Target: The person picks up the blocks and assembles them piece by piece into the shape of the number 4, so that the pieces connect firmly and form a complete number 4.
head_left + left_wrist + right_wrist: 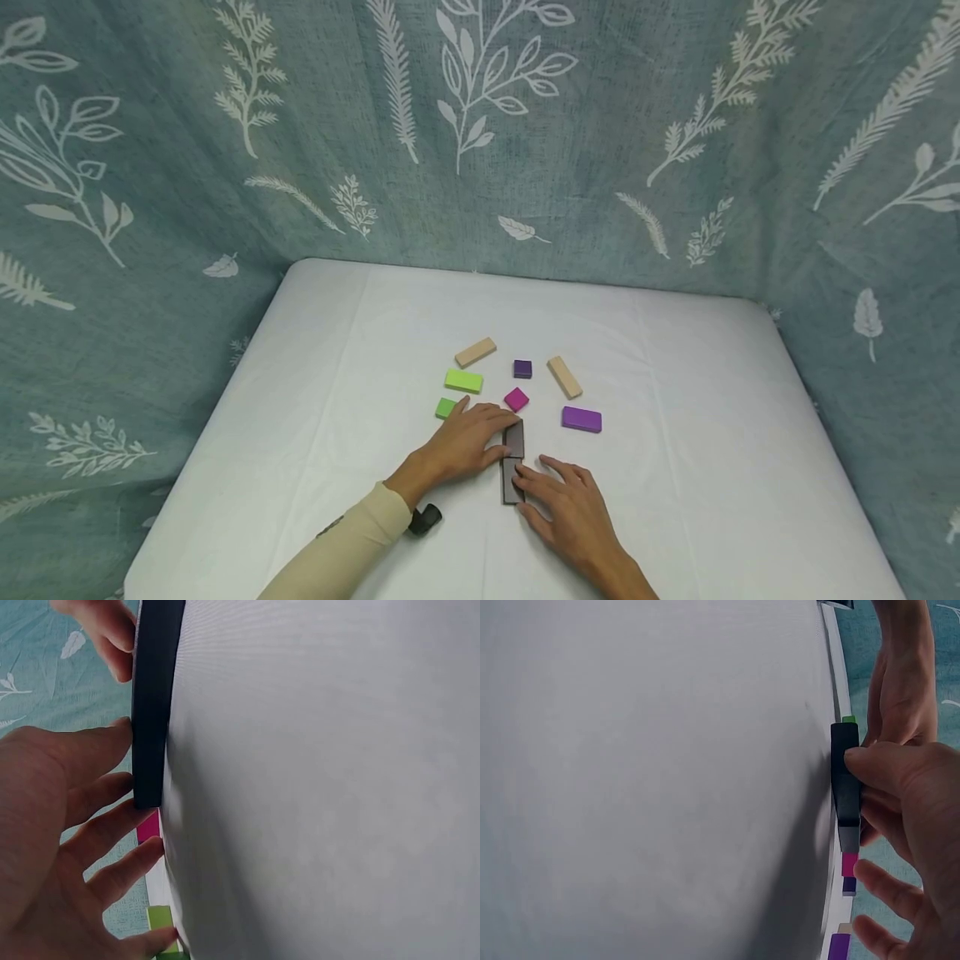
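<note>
Two dark grey rectangular blocks lie end to end on the white table, making one narrow strip. Over the farther dark block [513,438] is my left hand [467,442], its index finger at the far end and thumb by the seam. Its other fingers spread toward a green block [445,408]. My right hand [566,504] touches the nearer dark block [512,485] with its fingertips, thumb close to the near end. In the right wrist view the thumb [877,763] lies against the dark strip. The left wrist view has fingertips [120,781] along the strip's side.
Beyond the hands lie a magenta block [517,399], a dark purple block [522,369], a lime block [463,381] and two wooden blocks, one left [476,352], one right [565,377]. A purple block [582,419] sits right. A black device [426,519] is beside the left forearm.
</note>
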Demonstrator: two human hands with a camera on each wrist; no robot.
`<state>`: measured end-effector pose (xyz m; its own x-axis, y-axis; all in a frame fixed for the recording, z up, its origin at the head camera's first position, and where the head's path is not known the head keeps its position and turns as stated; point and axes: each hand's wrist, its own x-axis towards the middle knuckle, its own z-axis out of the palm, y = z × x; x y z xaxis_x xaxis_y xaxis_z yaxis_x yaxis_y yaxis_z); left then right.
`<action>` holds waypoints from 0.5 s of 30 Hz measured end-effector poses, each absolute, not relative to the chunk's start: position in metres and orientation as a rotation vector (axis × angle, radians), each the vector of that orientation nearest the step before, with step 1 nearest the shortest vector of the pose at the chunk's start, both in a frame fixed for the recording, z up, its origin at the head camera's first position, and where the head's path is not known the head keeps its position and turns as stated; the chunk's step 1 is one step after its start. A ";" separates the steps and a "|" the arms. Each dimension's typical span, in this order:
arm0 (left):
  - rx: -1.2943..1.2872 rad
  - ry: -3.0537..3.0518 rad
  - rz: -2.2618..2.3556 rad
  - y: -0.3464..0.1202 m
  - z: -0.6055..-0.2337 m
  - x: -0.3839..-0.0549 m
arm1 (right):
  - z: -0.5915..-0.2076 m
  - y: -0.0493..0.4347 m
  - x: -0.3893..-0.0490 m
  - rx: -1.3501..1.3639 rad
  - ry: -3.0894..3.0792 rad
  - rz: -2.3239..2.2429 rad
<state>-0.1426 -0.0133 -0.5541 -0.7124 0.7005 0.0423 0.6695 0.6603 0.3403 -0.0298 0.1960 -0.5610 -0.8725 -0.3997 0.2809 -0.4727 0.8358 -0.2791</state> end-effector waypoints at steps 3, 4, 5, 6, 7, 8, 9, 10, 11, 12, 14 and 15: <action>1.138 2.769 0.518 -0.014 -0.554 -0.143 | -0.562 0.195 -0.029 0.664 -2.793 0.504; 1.135 2.766 0.521 -0.014 -0.554 -0.143 | -0.562 0.195 -0.030 0.664 -2.786 0.510; 1.133 2.764 0.523 -0.014 -0.553 -0.143 | -0.562 0.195 -0.030 0.662 -2.782 0.512; 1.132 2.761 0.525 -0.014 -0.553 -0.143 | -0.562 0.195 -0.030 0.660 -2.778 0.507; 1.134 2.761 0.526 -0.014 -0.552 -0.143 | -0.562 0.195 -0.030 0.659 -2.776 0.508; 1.136 2.761 0.526 -0.014 -0.552 -0.143 | -0.562 0.195 -0.030 0.658 -2.777 0.508; 1.137 2.760 0.525 -0.015 -0.552 -0.143 | -0.562 0.195 -0.031 0.661 -2.775 0.506; 1.138 2.759 0.526 -0.015 -0.552 -0.143 | -0.562 0.194 -0.031 0.661 -2.775 0.505; 1.137 2.758 0.526 -0.015 -0.553 -0.142 | -0.562 0.194 -0.031 0.662 -2.775 0.501; 1.135 2.757 0.525 -0.015 -0.553 -0.142 | -0.562 0.194 -0.031 0.662 -2.776 0.496; 1.132 2.756 0.527 -0.015 -0.553 -0.142 | -0.562 0.194 -0.031 0.664 -2.780 0.492; 1.131 2.755 0.527 -0.015 -0.553 -0.142 | -0.562 0.194 -0.031 0.663 -2.783 0.485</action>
<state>-0.1420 -0.0146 -0.5531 -0.7144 0.6994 0.0229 0.6585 0.6608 0.3602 -0.0311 0.1937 -0.5616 -0.8685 -0.3921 0.3034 -0.4716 0.8421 -0.2618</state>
